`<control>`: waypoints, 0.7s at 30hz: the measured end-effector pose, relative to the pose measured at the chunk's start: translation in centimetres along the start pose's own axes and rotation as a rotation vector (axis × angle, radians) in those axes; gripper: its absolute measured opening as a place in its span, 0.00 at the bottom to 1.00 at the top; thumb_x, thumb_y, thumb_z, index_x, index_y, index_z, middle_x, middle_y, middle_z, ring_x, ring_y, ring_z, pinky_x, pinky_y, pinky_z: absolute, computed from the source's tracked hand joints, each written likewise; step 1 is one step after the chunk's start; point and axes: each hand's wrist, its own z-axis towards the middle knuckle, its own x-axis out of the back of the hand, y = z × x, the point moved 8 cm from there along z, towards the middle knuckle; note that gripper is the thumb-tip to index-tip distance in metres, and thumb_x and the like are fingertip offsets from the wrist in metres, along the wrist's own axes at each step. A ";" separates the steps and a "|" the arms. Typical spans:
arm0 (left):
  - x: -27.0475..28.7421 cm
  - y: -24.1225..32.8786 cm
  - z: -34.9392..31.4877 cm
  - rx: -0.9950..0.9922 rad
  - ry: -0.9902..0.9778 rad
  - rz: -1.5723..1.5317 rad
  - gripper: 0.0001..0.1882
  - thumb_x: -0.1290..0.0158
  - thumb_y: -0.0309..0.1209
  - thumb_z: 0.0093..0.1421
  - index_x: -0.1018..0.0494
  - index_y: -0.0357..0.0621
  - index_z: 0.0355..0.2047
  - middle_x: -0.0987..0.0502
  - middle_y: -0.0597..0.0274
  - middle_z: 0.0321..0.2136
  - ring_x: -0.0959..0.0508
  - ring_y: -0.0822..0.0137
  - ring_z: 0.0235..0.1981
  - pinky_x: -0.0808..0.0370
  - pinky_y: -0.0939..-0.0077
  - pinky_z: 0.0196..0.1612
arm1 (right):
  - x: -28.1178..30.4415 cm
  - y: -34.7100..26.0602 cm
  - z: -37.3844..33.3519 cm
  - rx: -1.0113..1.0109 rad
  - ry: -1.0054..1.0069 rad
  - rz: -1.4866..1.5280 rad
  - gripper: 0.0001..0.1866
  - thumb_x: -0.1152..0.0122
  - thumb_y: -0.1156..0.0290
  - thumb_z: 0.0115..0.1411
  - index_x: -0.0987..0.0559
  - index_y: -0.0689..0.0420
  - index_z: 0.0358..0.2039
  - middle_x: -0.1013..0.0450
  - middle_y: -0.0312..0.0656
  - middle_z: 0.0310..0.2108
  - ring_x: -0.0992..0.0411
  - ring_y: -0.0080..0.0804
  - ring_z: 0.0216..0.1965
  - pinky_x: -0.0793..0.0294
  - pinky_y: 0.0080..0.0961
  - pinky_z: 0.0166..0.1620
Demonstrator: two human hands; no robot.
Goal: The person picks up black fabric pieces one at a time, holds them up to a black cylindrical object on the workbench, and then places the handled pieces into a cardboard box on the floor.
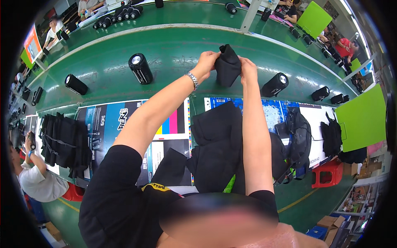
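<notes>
Over the green worktable, both my hands grip a black fabric pouch point(228, 68) at its upper part, one on each side. My left hand point(205, 65), with a metal watch at its wrist, pinches the left edge. Opposite it, my right hand point(248, 71) has its fingers closed on the right edge. Whether anything sits inside the pouch is hidden. A black cylindrical speaker point(140, 69) stands left of my hands, and another speaker point(276, 84) leans at an angle to the right. Nearer my body lies a heap of flat black fabric pouches point(217, 140).
Printed sheets point(173, 118) cover the near table edge. A stack of black cloth point(62, 140) lies left, a dark backpack point(298, 134) right, beside a green panel point(360, 118). More speakers point(76, 84) stand along the table. A person point(39, 180) sits at left; a red stool point(327, 173) stands right.
</notes>
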 end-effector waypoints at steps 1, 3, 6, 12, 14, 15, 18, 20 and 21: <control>0.7 0.4 -0.3 0.012 -0.043 0.045 0.12 0.47 0.36 0.60 0.29 0.38 0.31 0.27 0.65 0.25 0.27 0.72 0.23 0.29 0.77 0.26 | -1.1 0.6 -0.6 -0.002 0.010 0.045 0.09 0.38 0.70 0.55 0.19 0.65 0.31 0.25 0.36 0.24 0.30 0.22 0.25 0.32 0.17 0.28; 2.2 1.1 -1.0 0.029 -0.082 0.100 0.12 0.48 0.36 0.61 0.30 0.38 0.33 0.26 0.65 0.27 0.26 0.73 0.26 0.28 0.76 0.30 | -3.5 1.4 -1.8 -0.038 -0.021 0.161 0.11 0.38 0.70 0.56 0.20 0.64 0.35 0.25 0.38 0.29 0.29 0.22 0.29 0.32 0.17 0.32; 5.8 2.2 -2.2 0.067 -0.067 0.020 0.13 0.49 0.38 0.62 0.29 0.38 0.34 0.25 0.63 0.32 0.23 0.70 0.32 0.25 0.74 0.34 | -7.6 0.7 -4.0 -0.078 -0.237 0.215 0.14 0.43 0.70 0.59 0.24 0.68 0.41 0.24 0.43 0.38 0.27 0.26 0.36 0.29 0.20 0.39; 5.7 2.7 -4.4 0.070 -0.065 0.141 0.12 0.52 0.40 0.64 0.30 0.43 0.33 0.27 0.68 0.30 0.25 0.75 0.29 0.27 0.78 0.34 | -8.0 -0.4 -5.2 0.130 -0.351 -0.047 0.11 0.46 0.71 0.61 0.22 0.64 0.40 0.24 0.38 0.33 0.28 0.24 0.31 0.30 0.19 0.36; 5.1 3.2 -4.1 0.011 -0.076 0.239 0.11 0.53 0.40 0.65 0.31 0.47 0.32 0.29 0.71 0.28 0.28 0.79 0.27 0.29 0.81 0.32 | -7.5 -3.0 -5.6 0.482 -0.086 -0.362 0.09 0.42 0.73 0.57 0.21 0.66 0.34 0.23 0.42 0.29 0.26 0.24 0.31 0.29 0.19 0.35; 5.3 3.3 -4.0 0.016 -0.067 0.243 0.11 0.54 0.41 0.65 0.31 0.48 0.32 0.30 0.73 0.27 0.30 0.81 0.25 0.31 0.83 0.31 | -7.7 -3.0 -5.3 0.516 -0.065 -0.353 0.08 0.44 0.75 0.56 0.21 0.67 0.32 0.23 0.46 0.26 0.25 0.27 0.29 0.28 0.21 0.35; 4.5 3.0 -3.6 0.031 -0.107 0.274 0.11 0.54 0.40 0.65 0.31 0.48 0.32 0.30 0.72 0.27 0.29 0.80 0.25 0.29 0.82 0.30 | -6.7 0.2 -1.2 0.229 -0.122 -0.284 0.09 0.45 0.75 0.53 0.22 0.69 0.30 0.24 0.48 0.25 0.25 0.33 0.27 0.28 0.26 0.32; 4.1 2.5 -4.1 0.074 -0.110 0.260 0.11 0.53 0.41 0.64 0.31 0.47 0.32 0.30 0.72 0.26 0.29 0.79 0.25 0.29 0.83 0.29 | -6.2 2.2 1.1 0.032 -0.175 -0.436 0.09 0.46 0.75 0.51 0.22 0.69 0.28 0.25 0.48 0.24 0.26 0.35 0.25 0.28 0.29 0.29; 3.7 2.1 -4.3 0.117 -0.114 0.251 0.11 0.52 0.41 0.63 0.31 0.47 0.32 0.30 0.71 0.26 0.29 0.79 0.25 0.28 0.83 0.28 | -5.3 3.9 1.7 -0.168 -0.226 -0.581 0.10 0.47 0.75 0.49 0.23 0.70 0.26 0.26 0.49 0.23 0.27 0.37 0.23 0.29 0.32 0.26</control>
